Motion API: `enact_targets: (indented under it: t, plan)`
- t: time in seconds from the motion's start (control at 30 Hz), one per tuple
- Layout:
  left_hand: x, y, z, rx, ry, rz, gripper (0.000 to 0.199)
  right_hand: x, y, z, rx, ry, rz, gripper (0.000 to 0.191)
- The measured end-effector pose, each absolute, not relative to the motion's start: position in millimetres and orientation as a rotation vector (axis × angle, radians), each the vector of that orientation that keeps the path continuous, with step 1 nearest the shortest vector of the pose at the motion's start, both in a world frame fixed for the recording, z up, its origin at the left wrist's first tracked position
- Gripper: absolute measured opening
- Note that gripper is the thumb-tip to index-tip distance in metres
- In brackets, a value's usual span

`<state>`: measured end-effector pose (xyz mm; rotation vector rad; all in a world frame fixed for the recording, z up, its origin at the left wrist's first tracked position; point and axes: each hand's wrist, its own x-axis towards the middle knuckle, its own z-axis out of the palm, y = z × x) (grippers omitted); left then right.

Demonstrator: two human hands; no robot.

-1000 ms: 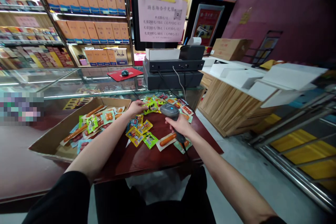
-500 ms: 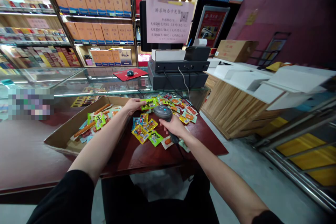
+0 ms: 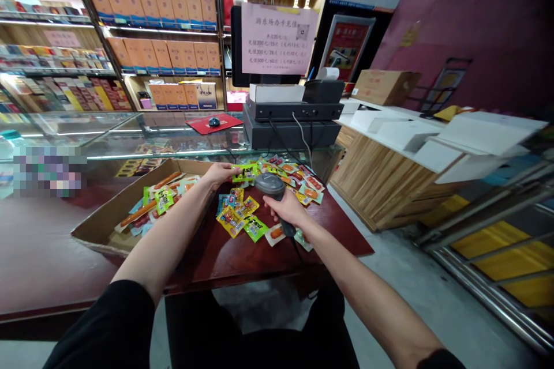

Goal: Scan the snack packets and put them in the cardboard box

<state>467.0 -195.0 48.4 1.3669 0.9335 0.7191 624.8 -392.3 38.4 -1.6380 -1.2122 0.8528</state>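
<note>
My left hand (image 3: pixel 220 175) pinches the edge of a green snack packet (image 3: pixel 244 173) above the dark red table. My right hand (image 3: pixel 286 207) is wrapped round the handle of a dark grey handheld scanner (image 3: pixel 270 183), whose head points toward that packet. Yellow packets (image 3: pixel 231 220) and another green packet (image 3: pixel 255 228) lie between my forearms. Behind the scanner spreads a pile of small sausage packets (image 3: pixel 312 183). To the left, an open cardboard box (image 3: pixel 97 225) holds several more packets and long sausage sticks (image 3: pixel 138 215).
A monitor with a pink paper sign (image 3: pixel 277 40) stands behind a dark cash drawer (image 3: pixel 289 134) with hanging cables. A mouse (image 3: pixel 214 121) rests on a red mat (image 3: pixel 216 123) on the glass counter. Wooden cabinets (image 3: pixel 367 179) are at the right.
The blue light on top of the scanner no longer shows. Both hands keep their grips almost unmoved, and the view has shifted very slightly.
</note>
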Motion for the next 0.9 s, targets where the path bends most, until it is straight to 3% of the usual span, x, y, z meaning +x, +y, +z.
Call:
enact_targets:
  t: [0.3,0.53,0.67,0.9]
  plan:
    - [435.8,-187.7,72.9,1.441,0.980,0.809,0.040,621.4,-392.8,50.6,-1.595,-1.254,0.864,0.024]
    - [285.4,-186.3,114.4,1.385,1.239,0.998,0.031,603.3,-378.3,53.1,-1.495,-1.325,0.934,0.023]
    - [223.4,-203.7,128.7,1.325,1.232,1.122,0.039,597.9,-369.5,51.3,-1.443,-1.336,0.951,0.023]
    - [268.7,-198.8,108.7,1.450,1.220,1.025,0.033,608.7,-375.8,56.0,-1.475,-1.330,0.902,0.024]
